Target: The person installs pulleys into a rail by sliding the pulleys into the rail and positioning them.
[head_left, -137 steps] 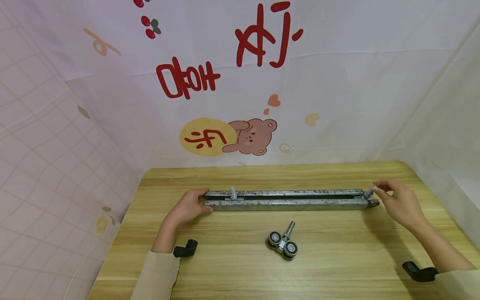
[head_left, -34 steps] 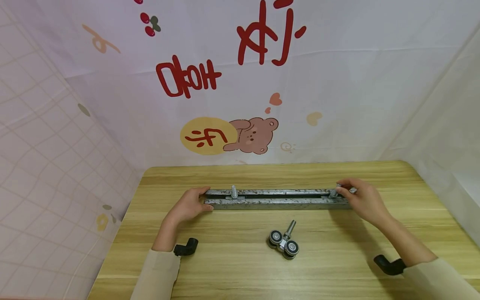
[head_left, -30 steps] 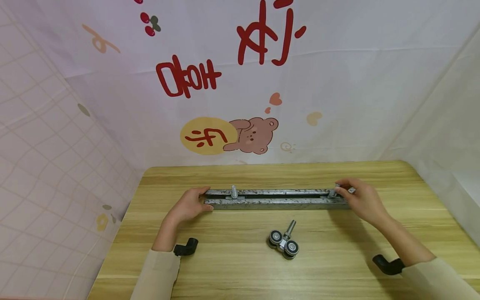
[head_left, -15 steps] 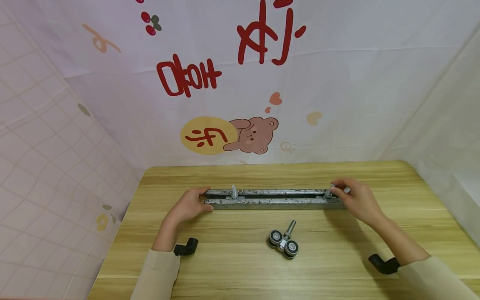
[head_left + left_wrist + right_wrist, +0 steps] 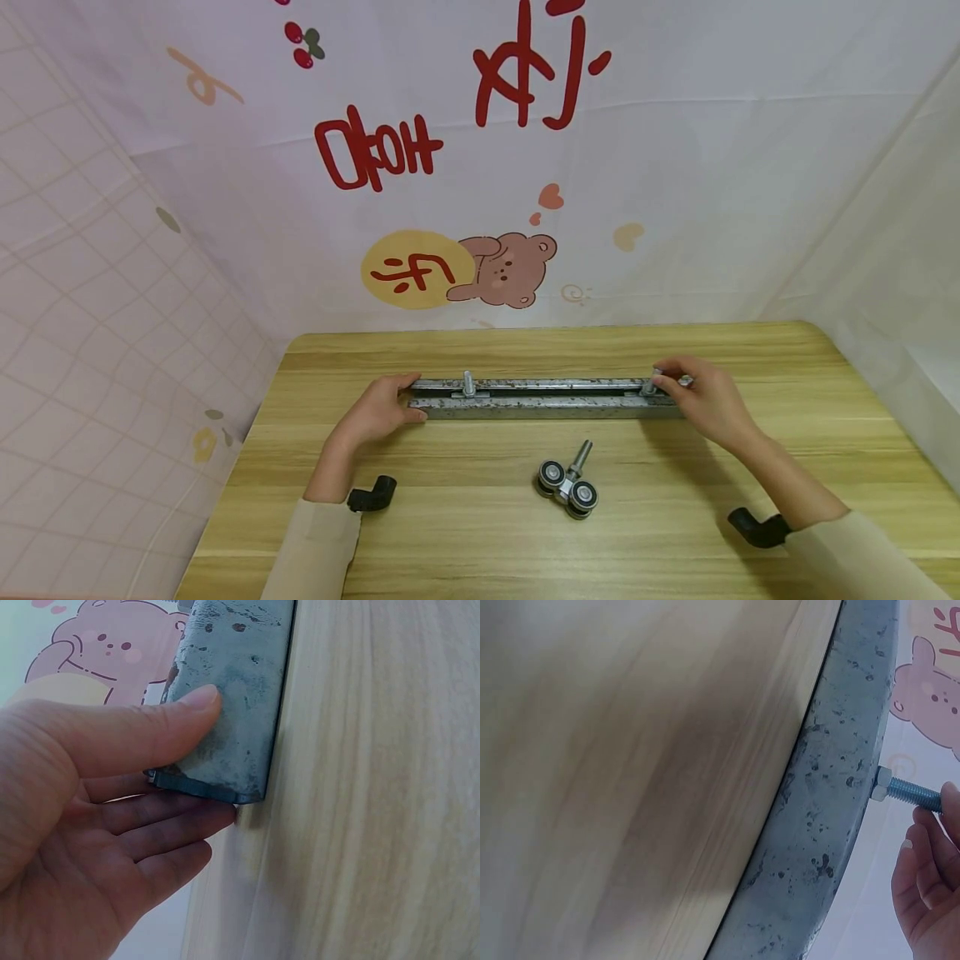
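Note:
A speckled grey steel track (image 5: 555,408) lies along the table, its slot facing up. My left hand (image 5: 377,408) holds its left end, thumb on the near side and fingers at the far side. In the left wrist view, the thumb (image 5: 172,724) presses on the track wall. A roller bolt (image 5: 468,384) stands upright in the slot near that end. My right hand (image 5: 708,400) pinches the top of another bolt (image 5: 911,793) with a hex nut, standing in the slot toward the right. The right hand hides the track's right end.
A loose trolley (image 5: 567,490) with black-rimmed wheels and a threaded bolt lies on the wooden table (image 5: 480,550), nearer than the track. Behind the table hangs a white printed cloth (image 5: 675,167). Black curved pieces (image 5: 372,494) sit at both sleeve cuffs.
My right hand has moved left along the track from its right end, bringing the pinched bolt with it. The left hand, the left bolt and the loose trolley stay in place.

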A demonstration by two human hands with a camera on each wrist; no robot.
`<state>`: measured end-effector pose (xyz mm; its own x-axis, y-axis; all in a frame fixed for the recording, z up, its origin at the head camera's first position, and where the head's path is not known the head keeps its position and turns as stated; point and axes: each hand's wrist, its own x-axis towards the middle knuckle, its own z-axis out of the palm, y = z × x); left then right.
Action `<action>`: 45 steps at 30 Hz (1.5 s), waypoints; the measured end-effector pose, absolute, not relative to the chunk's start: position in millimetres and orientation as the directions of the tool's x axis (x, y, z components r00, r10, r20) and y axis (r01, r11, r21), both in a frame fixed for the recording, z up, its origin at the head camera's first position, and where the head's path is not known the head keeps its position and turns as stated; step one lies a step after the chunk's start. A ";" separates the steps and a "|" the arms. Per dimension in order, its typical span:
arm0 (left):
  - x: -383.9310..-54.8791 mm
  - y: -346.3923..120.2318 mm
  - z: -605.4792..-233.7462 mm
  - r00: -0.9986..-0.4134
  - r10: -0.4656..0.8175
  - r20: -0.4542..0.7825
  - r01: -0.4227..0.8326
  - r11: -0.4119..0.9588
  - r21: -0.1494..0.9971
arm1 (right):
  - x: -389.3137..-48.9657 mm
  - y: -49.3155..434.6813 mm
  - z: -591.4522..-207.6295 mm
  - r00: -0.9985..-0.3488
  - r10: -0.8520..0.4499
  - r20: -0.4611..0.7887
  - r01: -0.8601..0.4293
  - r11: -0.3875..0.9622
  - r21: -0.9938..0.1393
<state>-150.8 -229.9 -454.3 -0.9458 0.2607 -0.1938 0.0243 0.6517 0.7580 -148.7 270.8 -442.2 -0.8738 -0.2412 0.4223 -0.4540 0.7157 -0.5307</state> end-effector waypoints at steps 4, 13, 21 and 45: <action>-150.6 -230.2 -453.7 -0.944 0.263 -0.200 0.022 0.654 0.756 | -148.4 267.6 -442.3 -0.875 -0.240 0.420 -0.452 0.714 -0.535; -152.0 -231.5 -453.1 -0.942 0.271 -0.197 0.034 0.661 0.749 | -147.3 260.1 -440.7 -0.877 -0.244 0.413 -0.451 0.715 -0.534; -152.6 -232.6 -453.1 -0.941 0.272 -0.202 0.030 0.661 0.750 | -149.1 255.0 -442.5 -0.867 -0.257 0.428 -0.468 0.714 -0.520; -156.6 -234.9 -450.4 -0.936 0.279 -0.215 0.027 0.666 0.746 | -151.9 232.8 -444.1 -0.870 -0.260 0.418 -0.468 0.703 -0.536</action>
<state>-156.6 -234.9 -450.4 -0.9357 0.2792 -0.2154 0.0271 0.6659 0.7455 -151.9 232.8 -444.1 -0.8702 -0.2605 0.4182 -0.4679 0.7027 -0.5359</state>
